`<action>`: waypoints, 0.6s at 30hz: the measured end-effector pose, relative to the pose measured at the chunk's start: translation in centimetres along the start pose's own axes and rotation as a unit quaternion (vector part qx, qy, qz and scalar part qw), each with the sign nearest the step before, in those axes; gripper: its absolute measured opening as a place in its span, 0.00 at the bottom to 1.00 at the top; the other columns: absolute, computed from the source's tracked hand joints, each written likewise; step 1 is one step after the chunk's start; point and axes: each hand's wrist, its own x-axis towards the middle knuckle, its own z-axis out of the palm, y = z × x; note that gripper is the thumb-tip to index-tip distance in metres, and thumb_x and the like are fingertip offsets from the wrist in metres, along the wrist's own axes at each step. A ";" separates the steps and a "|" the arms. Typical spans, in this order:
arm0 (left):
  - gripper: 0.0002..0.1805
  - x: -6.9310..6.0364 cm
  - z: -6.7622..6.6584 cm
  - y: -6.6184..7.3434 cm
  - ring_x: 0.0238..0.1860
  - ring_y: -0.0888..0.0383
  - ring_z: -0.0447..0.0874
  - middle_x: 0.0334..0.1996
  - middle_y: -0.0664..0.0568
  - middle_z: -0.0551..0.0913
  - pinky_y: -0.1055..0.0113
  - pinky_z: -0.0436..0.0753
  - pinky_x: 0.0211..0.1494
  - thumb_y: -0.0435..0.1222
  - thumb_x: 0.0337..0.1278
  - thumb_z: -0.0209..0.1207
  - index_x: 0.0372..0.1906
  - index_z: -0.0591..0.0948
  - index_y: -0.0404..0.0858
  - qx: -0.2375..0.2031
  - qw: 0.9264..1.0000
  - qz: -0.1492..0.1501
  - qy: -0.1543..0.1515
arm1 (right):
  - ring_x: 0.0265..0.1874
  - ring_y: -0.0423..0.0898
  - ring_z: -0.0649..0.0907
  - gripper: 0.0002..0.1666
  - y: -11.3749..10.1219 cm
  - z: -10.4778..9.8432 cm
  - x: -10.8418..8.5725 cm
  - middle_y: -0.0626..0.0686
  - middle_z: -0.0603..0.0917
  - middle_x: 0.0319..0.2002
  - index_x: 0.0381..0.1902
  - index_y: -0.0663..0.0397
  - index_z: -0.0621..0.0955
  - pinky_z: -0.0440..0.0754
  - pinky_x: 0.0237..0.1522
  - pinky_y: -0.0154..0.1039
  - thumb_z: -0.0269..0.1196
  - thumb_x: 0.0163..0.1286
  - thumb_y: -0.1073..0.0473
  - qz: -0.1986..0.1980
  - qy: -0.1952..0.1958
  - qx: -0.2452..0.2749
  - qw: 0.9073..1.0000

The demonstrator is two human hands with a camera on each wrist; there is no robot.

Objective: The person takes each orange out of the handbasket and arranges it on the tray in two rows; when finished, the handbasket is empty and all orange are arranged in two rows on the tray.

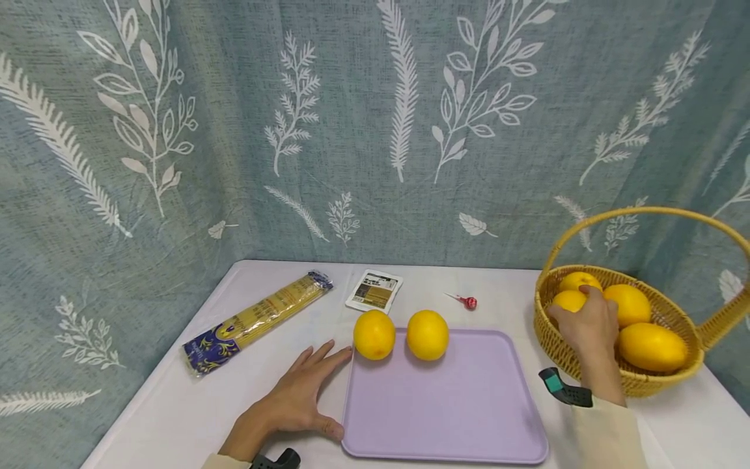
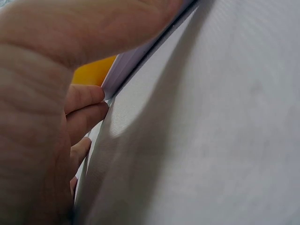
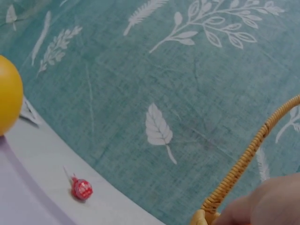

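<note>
Right hand [image 1: 588,322] grips orange [image 1: 567,300] in basket [image 1: 552,342], table [image 1: 504,296] right edge; left hand [image 1: 299,396] fingers spread, touching tray [image 1: 445,404] left edge.

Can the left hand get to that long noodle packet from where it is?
Probably yes. The left hand is spread at the edge of the tray, holding nothing, and I see nothing standing between it and the noodle packet.

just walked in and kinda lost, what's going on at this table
A person's right hand is in the wicker basket, gripping a yellow fruit beside other fruits. The left hand, fingers spread, touches the left edge of the lilac tray. Two yellow fruits sit along the tray's far side.
</note>
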 end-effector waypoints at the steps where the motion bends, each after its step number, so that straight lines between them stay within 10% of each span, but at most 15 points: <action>1: 0.70 0.0 0.0 0.0 0.80 0.39 0.49 0.79 0.47 0.61 0.37 0.44 0.81 0.71 0.19 0.76 0.78 0.63 0.49 0.000 1.000 0.000 0.000 | 0.56 0.71 0.66 0.51 0.0 0.0 -0.1 0.78 0.58 0.66 0.78 0.68 0.55 0.72 0.56 0.67 0.65 0.67 0.51 -0.006 0.008 0.004 1.000; 18: 0.71 0.0 0.0 0.0 0.80 0.39 0.48 0.79 0.47 0.60 0.37 0.43 0.82 0.72 0.18 0.75 0.78 0.63 0.50 -0.001 1.000 -0.011 -0.003 | 0.61 0.58 0.70 0.44 -1.9 0.0 -1.7 0.59 0.67 0.68 0.74 0.49 0.67 0.77 0.58 0.57 0.70 0.64 0.46 -0.063 0.072 0.158 0.983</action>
